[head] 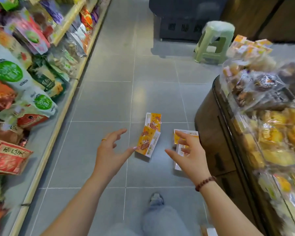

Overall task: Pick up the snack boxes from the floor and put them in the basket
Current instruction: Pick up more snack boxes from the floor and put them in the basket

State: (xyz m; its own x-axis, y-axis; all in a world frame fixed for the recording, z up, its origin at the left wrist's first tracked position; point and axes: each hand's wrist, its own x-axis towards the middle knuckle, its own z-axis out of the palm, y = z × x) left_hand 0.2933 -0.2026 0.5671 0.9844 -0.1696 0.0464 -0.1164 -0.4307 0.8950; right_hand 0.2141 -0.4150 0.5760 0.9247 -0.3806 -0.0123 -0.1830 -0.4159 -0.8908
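Forearms bare. Left hand (109, 147): thin gold ring (104, 139), pale glossy thumbnail. Right hand (189, 154): reddish-brown bead bracelet (205, 183) at the wrist. Light blue jeans (162, 218), grey sneaker (156, 198) (blurred, details unclear).

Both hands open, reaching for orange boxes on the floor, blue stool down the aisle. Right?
No: the stool is pale green, not blue, per the head view. Both the left hand and right hand are open, reaching for the orange boxes on the floor.
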